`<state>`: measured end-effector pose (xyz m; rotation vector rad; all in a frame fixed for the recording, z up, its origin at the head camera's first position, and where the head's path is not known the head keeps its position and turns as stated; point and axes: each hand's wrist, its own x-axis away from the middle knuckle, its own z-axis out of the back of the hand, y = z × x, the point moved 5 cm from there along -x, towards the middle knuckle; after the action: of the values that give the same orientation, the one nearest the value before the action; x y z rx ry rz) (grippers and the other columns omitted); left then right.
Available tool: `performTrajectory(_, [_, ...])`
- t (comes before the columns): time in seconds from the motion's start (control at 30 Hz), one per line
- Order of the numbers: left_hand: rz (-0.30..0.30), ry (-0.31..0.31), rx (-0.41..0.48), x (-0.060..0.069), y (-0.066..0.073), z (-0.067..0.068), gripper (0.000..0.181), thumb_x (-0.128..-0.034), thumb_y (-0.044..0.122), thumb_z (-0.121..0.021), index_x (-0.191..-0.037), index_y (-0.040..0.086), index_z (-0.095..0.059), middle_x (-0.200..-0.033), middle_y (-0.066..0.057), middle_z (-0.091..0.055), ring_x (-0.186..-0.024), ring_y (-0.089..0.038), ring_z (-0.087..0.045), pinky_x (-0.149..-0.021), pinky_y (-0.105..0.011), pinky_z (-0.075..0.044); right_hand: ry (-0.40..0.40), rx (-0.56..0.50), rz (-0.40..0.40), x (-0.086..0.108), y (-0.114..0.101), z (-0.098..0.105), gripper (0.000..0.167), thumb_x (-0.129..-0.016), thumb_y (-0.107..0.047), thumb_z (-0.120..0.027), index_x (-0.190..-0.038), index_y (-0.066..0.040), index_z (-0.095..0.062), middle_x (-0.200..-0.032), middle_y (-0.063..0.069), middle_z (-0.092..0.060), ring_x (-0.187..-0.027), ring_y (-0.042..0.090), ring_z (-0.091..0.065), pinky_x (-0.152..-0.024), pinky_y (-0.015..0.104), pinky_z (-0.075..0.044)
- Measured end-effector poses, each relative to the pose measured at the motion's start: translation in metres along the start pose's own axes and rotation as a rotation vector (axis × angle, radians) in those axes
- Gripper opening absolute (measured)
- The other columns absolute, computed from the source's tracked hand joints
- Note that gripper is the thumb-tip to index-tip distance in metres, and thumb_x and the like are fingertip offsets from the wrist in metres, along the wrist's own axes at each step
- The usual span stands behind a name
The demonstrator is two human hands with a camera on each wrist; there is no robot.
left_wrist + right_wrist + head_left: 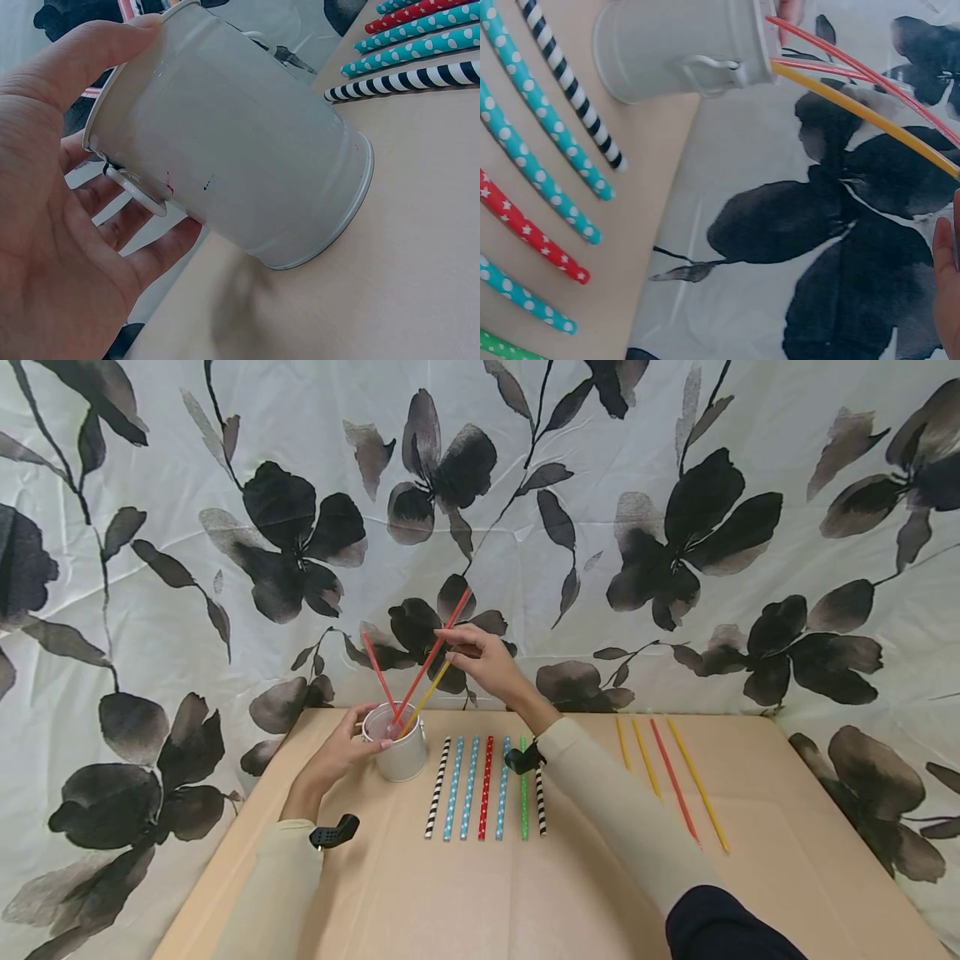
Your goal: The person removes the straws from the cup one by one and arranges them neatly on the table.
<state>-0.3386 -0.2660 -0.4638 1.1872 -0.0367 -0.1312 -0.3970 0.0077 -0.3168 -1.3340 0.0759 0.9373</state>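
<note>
My left hand (341,752) holds the white metal bucket (401,758) at its rim, thumb at the near side. In the left wrist view the bucket (232,142) shows a small wire handle loop. Two thin red sticks (378,668) and a thin yellow stick (426,699) have their lower ends in the bucket's mouth. Above them my right hand (487,660) appears to pinch the yellow stick's upper end. One red stick crosses close by its fingertips. In the right wrist view the yellow stick (870,116) runs from the rim towards the fingers (946,277).
Several patterned paper straws (468,789), striped, dotted and starred, lie in a row right of the bucket. Further right lie three yellow sticks (697,783) and a red one (675,781). A floral cloth (562,510) hangs behind the wooden table (420,893).
</note>
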Motion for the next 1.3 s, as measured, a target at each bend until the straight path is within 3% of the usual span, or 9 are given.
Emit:
performTrajectory(0.33, [-0.01,-0.002,0.01,0.001,-0.002,0.001,0.086,-0.0908,0.024,-0.078,-0.158,0.015,-0.026,-0.157,-0.017,-0.033,-0.144,-0.042,-0.03,-0.112,-0.065,-0.025,0.135,-0.039,0.089,0.001,-0.021,0.019,0.032,-0.096,0.008,-0.061,-0.128,0.012,-0.061,-0.127,0.027,-0.059,-0.118,0.04,-0.061,-0.099,0.034,-0.052])
performTrajectory(0.53, [-0.01,-0.005,0.011,0.001,-0.004,0.002,0.085,-0.0906,0.024,-0.078,-0.158,0.014,-0.026,-0.156,-0.017,-0.034,-0.144,-0.041,-0.031,-0.113,-0.063,-0.026,0.21,-0.052,0.07,0.005,-0.031,0.03,0.029,-0.094,0.003,-0.068,-0.122,0.008,-0.065,-0.122,0.025,-0.064,-0.106,0.02,-0.068,-0.094,0.03,-0.053])
performTrajectory(0.63, [-0.016,-0.013,0.011,0.002,-0.004,0.003,0.086,-0.0911,0.023,-0.077,-0.158,0.013,-0.025,-0.156,-0.018,-0.033,-0.144,-0.042,-0.031,-0.112,-0.062,-0.028,0.202,-0.055,0.064,0.008,-0.028,0.034,0.027,-0.095,0.003,-0.066,-0.121,0.008,-0.064,-0.12,0.028,-0.062,-0.103,0.023,-0.068,-0.091,0.032,-0.055])
performTrajectory(0.8, [-0.016,-0.019,0.013,0.002,-0.006,0.004,0.087,-0.091,0.024,-0.077,-0.159,0.013,-0.024,-0.157,-0.019,-0.033,-0.143,-0.043,-0.031,-0.112,-0.061,-0.028,0.182,-0.094,0.075,0.013,-0.014,0.042,0.026,-0.095,0.005,-0.065,-0.121,0.007,-0.061,-0.12,0.029,-0.061,-0.104,0.041,-0.065,-0.087,0.038,-0.058])
performTrajectory(0.93, [-0.004,-0.019,0.004,0.002,-0.007,0.004,0.088,-0.0899,0.028,-0.079,-0.158,0.013,-0.026,-0.157,-0.017,-0.033,-0.143,-0.042,-0.031,-0.113,-0.064,-0.026,0.185,-0.1,0.079,0.021,-0.009,0.051,0.028,-0.094,0.003,-0.068,-0.121,0.003,-0.06,-0.121,0.026,-0.061,-0.099,0.032,-0.067,-0.086,0.039,-0.059])
performTrajectory(1.1, [0.006,-0.024,-0.003,0.002,-0.006,0.006,0.088,-0.0894,0.03,-0.079,-0.158,0.015,-0.026,-0.157,-0.017,-0.032,-0.144,-0.042,-0.03,-0.113,-0.066,-0.025,0.183,-0.108,0.059,0.033,-0.01,0.061,0.034,-0.093,0.006,-0.069,-0.125,0.005,-0.057,-0.121,0.022,-0.06,-0.097,0.018,-0.07,-0.087,0.039,-0.058])
performTrajectory(1.3, [-0.003,-0.032,-0.003,0.001,-0.006,0.007,0.087,-0.0898,0.029,-0.079,-0.158,0.015,-0.026,-0.156,-0.017,-0.032,-0.143,-0.042,-0.031,-0.113,-0.066,-0.025,0.195,-0.077,0.011,0.048,-0.01,0.072,0.038,-0.092,0.005,-0.07,-0.128,0.006,-0.057,-0.123,0.025,-0.056,-0.098,0.024,-0.069,-0.083,0.031,-0.059])
